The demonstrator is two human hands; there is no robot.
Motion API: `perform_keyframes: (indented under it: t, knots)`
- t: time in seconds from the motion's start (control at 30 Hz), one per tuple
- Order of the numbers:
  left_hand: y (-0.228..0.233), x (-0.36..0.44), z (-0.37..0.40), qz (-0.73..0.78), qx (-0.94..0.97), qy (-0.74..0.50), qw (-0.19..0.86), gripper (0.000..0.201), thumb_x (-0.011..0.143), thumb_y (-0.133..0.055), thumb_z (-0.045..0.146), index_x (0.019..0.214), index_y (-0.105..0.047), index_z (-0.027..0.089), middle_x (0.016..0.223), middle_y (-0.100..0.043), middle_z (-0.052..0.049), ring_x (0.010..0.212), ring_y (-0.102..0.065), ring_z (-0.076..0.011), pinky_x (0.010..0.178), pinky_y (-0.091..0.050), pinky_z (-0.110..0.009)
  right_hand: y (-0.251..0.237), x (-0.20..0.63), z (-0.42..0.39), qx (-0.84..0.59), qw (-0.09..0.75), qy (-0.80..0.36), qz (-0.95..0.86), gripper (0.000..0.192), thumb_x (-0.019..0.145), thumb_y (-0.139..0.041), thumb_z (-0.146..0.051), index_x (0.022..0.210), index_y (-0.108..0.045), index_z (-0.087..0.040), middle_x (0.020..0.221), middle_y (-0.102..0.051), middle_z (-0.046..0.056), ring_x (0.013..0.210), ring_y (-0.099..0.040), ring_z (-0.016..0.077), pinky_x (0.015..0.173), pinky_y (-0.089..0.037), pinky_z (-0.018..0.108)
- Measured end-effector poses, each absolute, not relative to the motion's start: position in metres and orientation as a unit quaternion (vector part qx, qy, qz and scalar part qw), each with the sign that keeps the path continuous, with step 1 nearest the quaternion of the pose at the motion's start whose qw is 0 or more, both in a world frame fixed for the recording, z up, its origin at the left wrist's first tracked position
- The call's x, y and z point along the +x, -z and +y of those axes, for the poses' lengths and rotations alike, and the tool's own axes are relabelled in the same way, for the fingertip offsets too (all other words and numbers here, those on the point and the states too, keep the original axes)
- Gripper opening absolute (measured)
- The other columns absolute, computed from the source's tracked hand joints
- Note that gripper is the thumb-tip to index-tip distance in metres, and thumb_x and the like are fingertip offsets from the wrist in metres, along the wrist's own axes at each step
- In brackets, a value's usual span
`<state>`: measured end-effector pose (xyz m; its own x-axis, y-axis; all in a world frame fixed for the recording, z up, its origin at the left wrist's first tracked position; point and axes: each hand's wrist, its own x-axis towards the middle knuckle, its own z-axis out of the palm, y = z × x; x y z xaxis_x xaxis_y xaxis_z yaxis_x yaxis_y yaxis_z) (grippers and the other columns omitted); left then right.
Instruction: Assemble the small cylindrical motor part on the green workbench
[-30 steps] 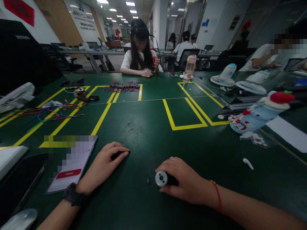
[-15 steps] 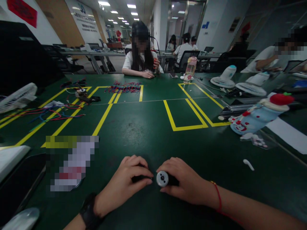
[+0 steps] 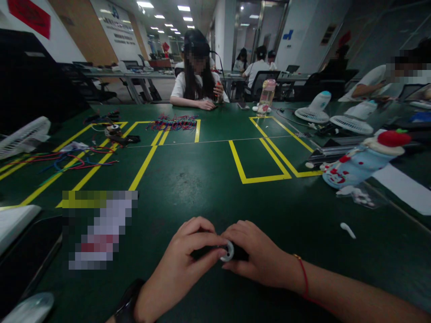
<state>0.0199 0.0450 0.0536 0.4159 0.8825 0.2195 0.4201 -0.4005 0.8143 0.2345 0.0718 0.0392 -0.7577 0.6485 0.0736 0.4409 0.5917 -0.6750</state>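
Toward the near edge of the bench (image 3: 188,188), about midway between its left and right sides, a dark cylinder (image 3: 240,252) with a pale end face (image 3: 231,252) sits in the right grip (image 3: 261,253), which is wrapped round its body. The left grip (image 3: 186,255) has thumb and forefinger brought close together at that face, touching it or just short of it; whether anything small is pinched between them I cannot tell, since the fingertips hide it. The likeliest trouble, I'd judge, is a slip at this meeting point: the fingertips cover much of the face, so a crooked or off-centre contact could go unseen. A slack hold on the right could let the cylinder twist under a sideways push, and anything tiny that fell would be hard to find on the dark green bench (the light is dim, too). As for aim, the pale end points toward the bench's left edge and somewhat upward; the long axis runs from there rightward into the palm, seemingly more lying than upright, its other end hidden.
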Motion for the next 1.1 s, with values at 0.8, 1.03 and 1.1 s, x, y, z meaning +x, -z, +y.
perform_keyframes:
  t: [0.8, 1.03, 1.1]
  knots:
    - [-0.036, -0.019, 0.064, 0.533, 0.725, -0.303, 0.314, 0.022, 0.093, -0.056, 0.032, 0.11, -0.068, 0.025, 0.104, -0.063, -0.004, 0.085, -0.062, -0.0185, 0.076, -0.052, -0.031, -0.041, 0.24, 0.071, -0.309, 0.164, -0.348, -0.87, 0.037, 0.082, -0.069, -0.036, 0.114, -0.057, -0.023, 0.109, -0.063, 0.003, 0.095, -0.053, 0.0195, 0.083, -0.036, 0.034]
    - [-0.032, -0.064, 0.088, 0.626, 0.654, -0.337, 0.259, 0.027, 0.094, -0.053, 0.041, 0.106, -0.068, 0.022, 0.105, -0.067, -0.004, 0.092, -0.063, -0.0234, 0.08, -0.051, -0.035, -0.042, 0.242, 0.071, -0.313, 0.163, -0.359, -0.864, 0.037, 0.081, -0.07, -0.034, 0.114, -0.057, -0.024, 0.11, -0.063, 0.002, 0.095, -0.053, 0.0193, 0.084, -0.037, 0.034]
    - [-0.032, -0.067, 0.088, 0.632, 0.648, -0.338, 0.257, 0.028, 0.094, -0.052, 0.042, 0.105, -0.067, 0.021, 0.104, -0.067, -0.004, 0.09, -0.063, -0.0232, 0.079, -0.051, -0.035, -0.042, 0.242, 0.071, -0.312, 0.161, -0.36, -0.864, 0.037, 0.081, -0.07, -0.034, 0.114, -0.057, -0.024, 0.109, -0.063, 0.002, 0.094, -0.053, 0.019, 0.083, -0.037, 0.034]
